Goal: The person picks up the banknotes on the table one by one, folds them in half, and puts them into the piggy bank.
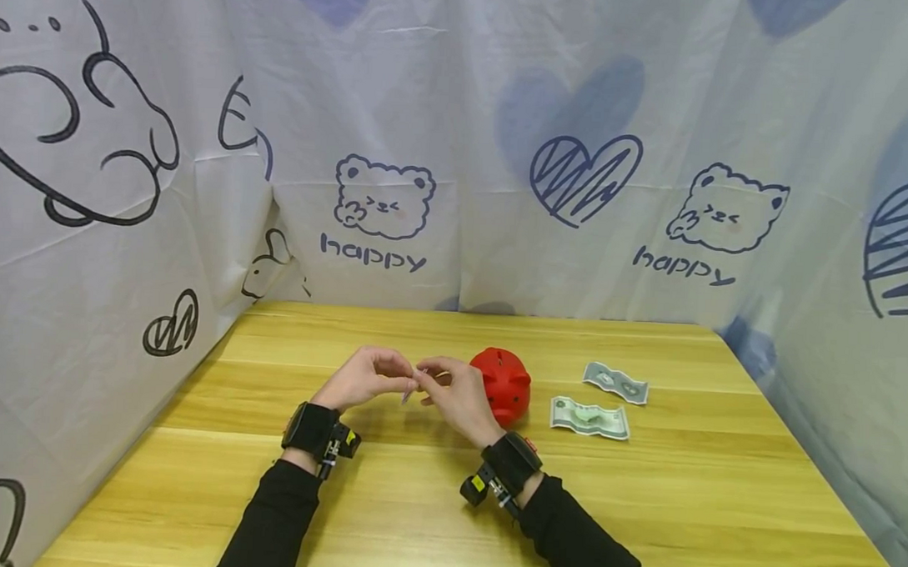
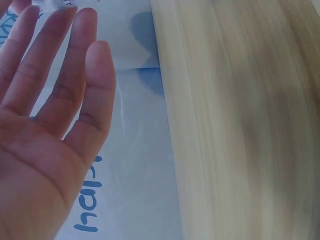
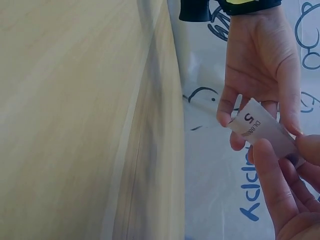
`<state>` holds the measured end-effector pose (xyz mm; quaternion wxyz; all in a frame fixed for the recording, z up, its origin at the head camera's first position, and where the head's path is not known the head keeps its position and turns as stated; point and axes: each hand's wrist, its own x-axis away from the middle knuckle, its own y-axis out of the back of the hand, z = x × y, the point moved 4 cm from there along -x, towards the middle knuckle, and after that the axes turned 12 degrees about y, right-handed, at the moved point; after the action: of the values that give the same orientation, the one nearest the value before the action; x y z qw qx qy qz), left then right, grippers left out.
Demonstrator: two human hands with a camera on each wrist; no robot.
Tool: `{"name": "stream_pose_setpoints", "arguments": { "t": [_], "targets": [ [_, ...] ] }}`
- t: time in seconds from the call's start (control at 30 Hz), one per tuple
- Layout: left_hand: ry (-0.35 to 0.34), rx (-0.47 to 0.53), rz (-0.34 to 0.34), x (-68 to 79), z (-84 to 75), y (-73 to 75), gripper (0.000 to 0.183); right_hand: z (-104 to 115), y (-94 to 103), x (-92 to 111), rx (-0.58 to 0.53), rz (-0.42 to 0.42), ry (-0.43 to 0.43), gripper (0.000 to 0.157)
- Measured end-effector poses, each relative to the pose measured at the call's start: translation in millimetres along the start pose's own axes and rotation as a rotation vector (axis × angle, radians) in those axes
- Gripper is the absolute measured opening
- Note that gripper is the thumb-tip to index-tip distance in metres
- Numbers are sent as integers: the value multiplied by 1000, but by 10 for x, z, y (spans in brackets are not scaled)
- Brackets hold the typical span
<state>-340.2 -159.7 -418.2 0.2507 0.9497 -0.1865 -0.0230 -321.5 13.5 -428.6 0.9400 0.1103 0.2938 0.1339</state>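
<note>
The folded banknote (image 3: 260, 127) between your hands, printed with a 5 that the right wrist view shows, is up off the table (image 1: 408, 524), near its middle. Your left hand (image 1: 366, 379) pinches it by thumb and fingertips from one side, and your right hand (image 1: 461, 399) grasps it from the other, so your fingertips nearly meet. Just beyond your right hand stands the red piggy bank (image 1: 501, 385), its coin slot facing up. Farther to your right lie a creased green note (image 1: 569, 414) and, behind it, a greyish note (image 1: 614, 382). Pale cloth (image 1: 471, 234) with drawn bears and hearts hangs behind.
</note>
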Motion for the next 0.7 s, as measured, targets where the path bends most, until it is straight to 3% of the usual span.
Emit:
{"name": "stream_pose_setpoints", "arguments": {
  "t": [0.53,0.7],
  "targets": [
    [35,24,-64,-5,18,35,23,-8,10,1,-37,-15,-14,20],
    [45,37,-54,110,-164,18,20,51,10,2,-37,3,-9,21]
  ]
}}
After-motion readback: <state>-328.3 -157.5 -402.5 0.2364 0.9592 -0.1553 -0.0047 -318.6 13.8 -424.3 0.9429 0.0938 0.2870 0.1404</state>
